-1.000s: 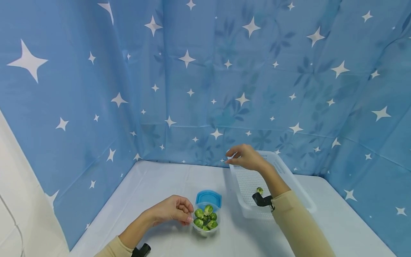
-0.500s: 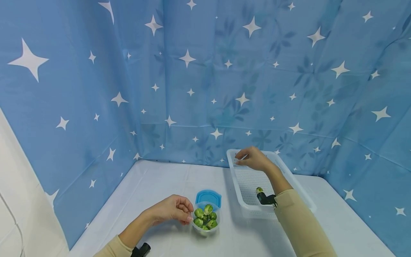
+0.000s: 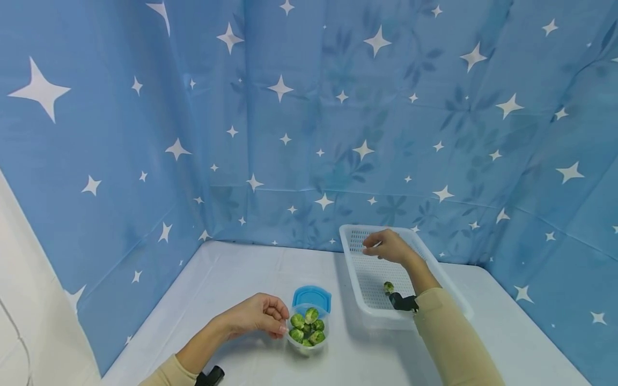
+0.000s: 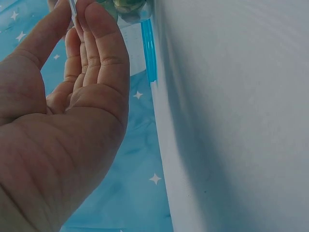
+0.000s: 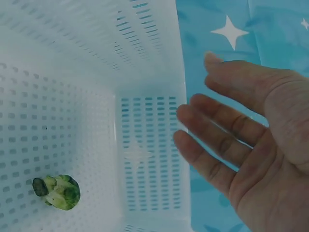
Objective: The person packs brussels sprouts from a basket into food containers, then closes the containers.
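Observation:
My left hand (image 3: 256,316) pinches the rim of a small clear plastic container (image 3: 308,351) between thumb and fingers. Several green Brussels sprouts (image 3: 311,315) fill that container. Over the far end of a white perforated basket (image 3: 355,280), my right hand (image 3: 392,249) hovers with relaxed fingers and holds nothing. On the basket floor sits one Brussels sprout (image 5: 59,192), in the right wrist view at the lower left. Only the bottoms of a few sprouts show at the top of the left wrist view, beyond the fingertips.
A blue lid (image 3: 311,297) lies on the white table (image 3: 256,273) just behind the container. Blue curtains (image 3: 309,134) with white stars hang behind the table and along both sides. The basket stands at the right, near the back curtain.
My right hand has moved to the right and a little lower, from the basket's far left corner to over its inside. The left hand has stayed at the container.

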The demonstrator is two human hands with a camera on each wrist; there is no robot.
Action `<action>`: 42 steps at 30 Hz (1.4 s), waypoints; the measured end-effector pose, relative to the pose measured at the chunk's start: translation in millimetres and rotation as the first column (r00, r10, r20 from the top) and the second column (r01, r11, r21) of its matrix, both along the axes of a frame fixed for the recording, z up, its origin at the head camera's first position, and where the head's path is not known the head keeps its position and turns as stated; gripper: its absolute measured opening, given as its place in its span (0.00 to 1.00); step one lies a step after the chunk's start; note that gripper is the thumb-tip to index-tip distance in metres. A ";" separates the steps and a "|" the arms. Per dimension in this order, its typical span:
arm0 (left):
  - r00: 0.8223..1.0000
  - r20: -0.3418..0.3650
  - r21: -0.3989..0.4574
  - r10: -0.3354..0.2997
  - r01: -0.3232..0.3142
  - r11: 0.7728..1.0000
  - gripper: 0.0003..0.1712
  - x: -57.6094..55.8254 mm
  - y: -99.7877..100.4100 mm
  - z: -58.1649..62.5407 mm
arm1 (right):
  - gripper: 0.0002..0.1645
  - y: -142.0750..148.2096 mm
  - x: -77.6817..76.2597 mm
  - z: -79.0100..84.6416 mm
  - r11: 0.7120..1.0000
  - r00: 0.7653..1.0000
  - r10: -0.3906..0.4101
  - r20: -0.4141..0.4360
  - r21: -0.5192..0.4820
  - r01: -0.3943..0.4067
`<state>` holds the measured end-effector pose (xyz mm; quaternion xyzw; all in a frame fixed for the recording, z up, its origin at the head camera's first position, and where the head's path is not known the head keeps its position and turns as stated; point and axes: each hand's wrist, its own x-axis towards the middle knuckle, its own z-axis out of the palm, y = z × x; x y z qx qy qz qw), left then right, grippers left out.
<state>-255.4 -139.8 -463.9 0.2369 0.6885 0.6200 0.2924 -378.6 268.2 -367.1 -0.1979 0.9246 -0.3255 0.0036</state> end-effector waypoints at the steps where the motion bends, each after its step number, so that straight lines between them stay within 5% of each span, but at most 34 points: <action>1: 1.000 0.000 0.001 -0.002 0.002 1.000 0.23 0.2 0.1 0.1 | 0.21 1.7 -0.4 -2.0 1.000 1.000 -0.005 0.006 -0.001 0.005; 12: 1.000 0.003 -0.003 -0.004 0.004 1.000 0.23 1.3 0.1 0.1 | 0.20 13.7 -1.6 -23.8 0.998 0.997 -0.061 0.051 0.011 0.061; 30: 1.000 0.007 -0.010 0.001 -0.001 1.000 0.24 0.4 -1.5 2.7 | 0.24 18.3 -1.3 -32.8 0.987 0.975 -0.142 0.174 0.103 0.125; 42: 1.000 0.008 -0.011 0.010 -0.010 1.000 0.23 0.7 -0.1 0.8 | 0.21 23.6 -2.6 -42.1 0.960 0.897 -0.271 0.348 0.166 0.225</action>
